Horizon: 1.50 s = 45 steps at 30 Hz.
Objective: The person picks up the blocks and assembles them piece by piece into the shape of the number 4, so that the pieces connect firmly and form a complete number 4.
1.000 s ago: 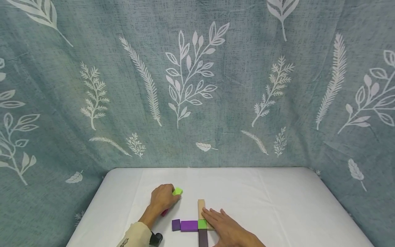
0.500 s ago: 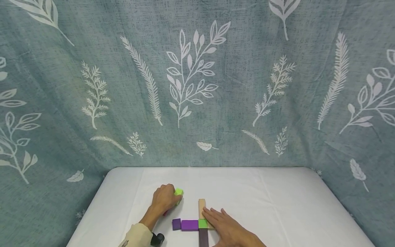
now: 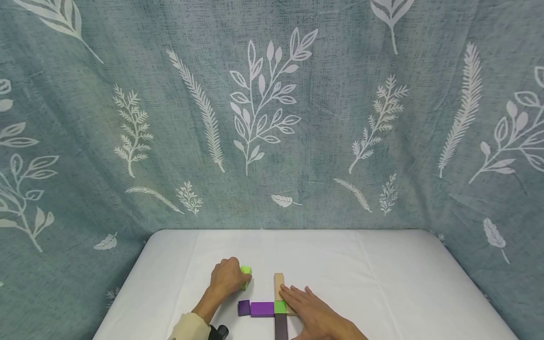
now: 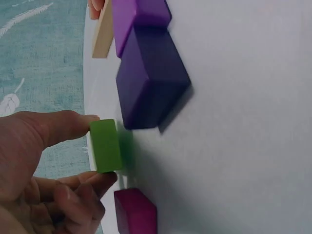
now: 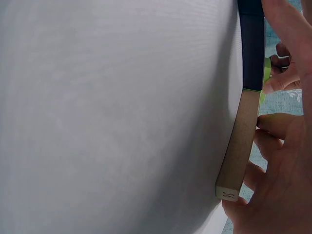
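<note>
My left hand (image 3: 228, 277) pinches a lime green block (image 4: 106, 145) between thumb and fingertips, close over the white table. Right of it, several blocks form a cross: a green square-topped block (image 3: 280, 307) at the centre, a purple block (image 3: 262, 309) to its left, a plain wooden block (image 3: 278, 285) behind, a dark block (image 3: 281, 327) in front. Another wooden block (image 5: 239, 146) extends right, mostly under my right hand (image 3: 314, 316) in the head view. That hand lies with fingers extended, touching the wooden blocks. A dark purple cube (image 3: 244, 308) sits at the purple block's left end.
A magenta block (image 4: 136, 212) lies on the table near my left fingers, hidden by the arm in the head view. The white table (image 3: 382, 283) meets a teal leaf-patterned curtain (image 3: 272, 141) at its back edge. A black strap device (image 3: 218, 332) is at the left wrist.
My left hand has come slightly nearer and to the right with the lime green block, which has turned more upright in view. The right hand stays in place over the wooden blocks.
</note>
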### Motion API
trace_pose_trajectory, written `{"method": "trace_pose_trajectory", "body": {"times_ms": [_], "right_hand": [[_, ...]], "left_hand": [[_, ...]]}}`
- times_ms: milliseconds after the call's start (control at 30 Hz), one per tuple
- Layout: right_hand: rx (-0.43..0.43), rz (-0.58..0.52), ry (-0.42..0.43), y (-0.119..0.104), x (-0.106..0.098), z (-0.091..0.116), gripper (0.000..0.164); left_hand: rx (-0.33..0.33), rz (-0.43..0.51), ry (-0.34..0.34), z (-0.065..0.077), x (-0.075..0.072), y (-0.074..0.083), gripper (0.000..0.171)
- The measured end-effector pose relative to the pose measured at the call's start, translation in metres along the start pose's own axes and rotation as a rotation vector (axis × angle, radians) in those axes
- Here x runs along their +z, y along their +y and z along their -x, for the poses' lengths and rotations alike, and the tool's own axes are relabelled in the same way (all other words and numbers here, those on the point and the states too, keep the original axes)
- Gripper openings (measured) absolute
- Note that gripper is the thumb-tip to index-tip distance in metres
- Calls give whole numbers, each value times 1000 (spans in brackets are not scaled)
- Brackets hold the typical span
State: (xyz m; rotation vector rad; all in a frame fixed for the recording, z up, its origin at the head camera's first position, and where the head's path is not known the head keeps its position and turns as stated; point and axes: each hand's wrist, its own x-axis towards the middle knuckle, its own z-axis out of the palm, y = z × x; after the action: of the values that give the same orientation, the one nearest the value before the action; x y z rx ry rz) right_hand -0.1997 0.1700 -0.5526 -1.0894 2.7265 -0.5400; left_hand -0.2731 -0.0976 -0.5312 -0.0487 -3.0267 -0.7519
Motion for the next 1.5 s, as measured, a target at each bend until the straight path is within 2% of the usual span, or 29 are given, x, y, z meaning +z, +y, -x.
{"method": "trace_pose_trajectory", "body": {"times_ms": [200,500,967,1267,1500], "right_hand": [[-10,22,15,-1,-1,0,116],[0,14,11,-1,-3,0,117],[2,9,11,-1,-2,0,117],[-1,16,16,1,0,0,118],[-14,14,17,1,-1,0,117]], "left_hand": [[-20,13,-8,9,0,7,28],[-42,9,-17,19,-1,12,30],[16,-5,-14,27,-3,9,39],[-18,25,8,26,1,10,35],[-40,4,-17,30,1,12,36]]}}
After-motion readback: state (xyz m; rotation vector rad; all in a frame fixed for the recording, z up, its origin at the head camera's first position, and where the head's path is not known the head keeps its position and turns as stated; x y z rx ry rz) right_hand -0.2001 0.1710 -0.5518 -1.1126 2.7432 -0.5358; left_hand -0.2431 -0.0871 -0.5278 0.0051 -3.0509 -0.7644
